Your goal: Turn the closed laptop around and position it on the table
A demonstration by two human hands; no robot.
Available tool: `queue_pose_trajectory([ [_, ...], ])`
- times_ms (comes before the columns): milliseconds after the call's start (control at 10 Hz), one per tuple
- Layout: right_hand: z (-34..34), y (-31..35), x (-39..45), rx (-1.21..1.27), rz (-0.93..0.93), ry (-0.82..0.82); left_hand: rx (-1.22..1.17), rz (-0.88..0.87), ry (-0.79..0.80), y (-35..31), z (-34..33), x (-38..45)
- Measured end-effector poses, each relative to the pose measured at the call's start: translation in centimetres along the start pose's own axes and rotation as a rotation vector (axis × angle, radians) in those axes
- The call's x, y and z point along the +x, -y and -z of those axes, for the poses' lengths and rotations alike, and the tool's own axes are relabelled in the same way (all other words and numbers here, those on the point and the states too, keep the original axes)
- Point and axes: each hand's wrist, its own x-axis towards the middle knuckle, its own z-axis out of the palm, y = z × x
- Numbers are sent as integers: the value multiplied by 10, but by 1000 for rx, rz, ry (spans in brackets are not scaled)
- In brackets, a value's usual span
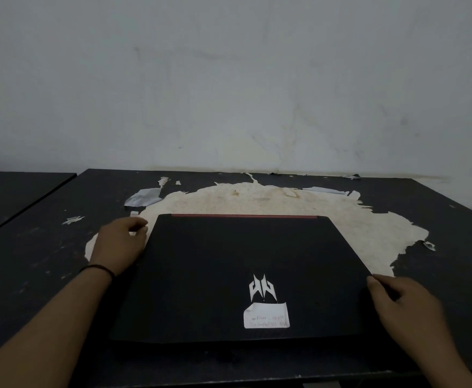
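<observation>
A closed black laptop [229,264] lies flat in the middle of the dark table [453,225]. A red strip runs along its far edge, and a silver logo and a white paper label sit near its front. My left hand [120,242] rests at the laptop's far left corner, fingers curled against its left edge. My right hand [397,301] touches the right edge near the front, thumb on the lid. Whether either hand truly grips the laptop is unclear.
The table's black coating has peeled away in a large pale patch [355,219] behind and beside the laptop, with loose flakes around it. A second dark table [10,191] stands at the left. A stained white wall [229,79] rises directly behind.
</observation>
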Motion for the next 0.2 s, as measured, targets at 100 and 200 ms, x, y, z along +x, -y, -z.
queue_pose_trajectory([
  [100, 6, 7, 11, -119, -1, 103, 20, 4, 58, 6, -5, -1],
  [200, 13, 18, 27, -194, 19, 77, 90, -49, 93, 10, -10, 1],
])
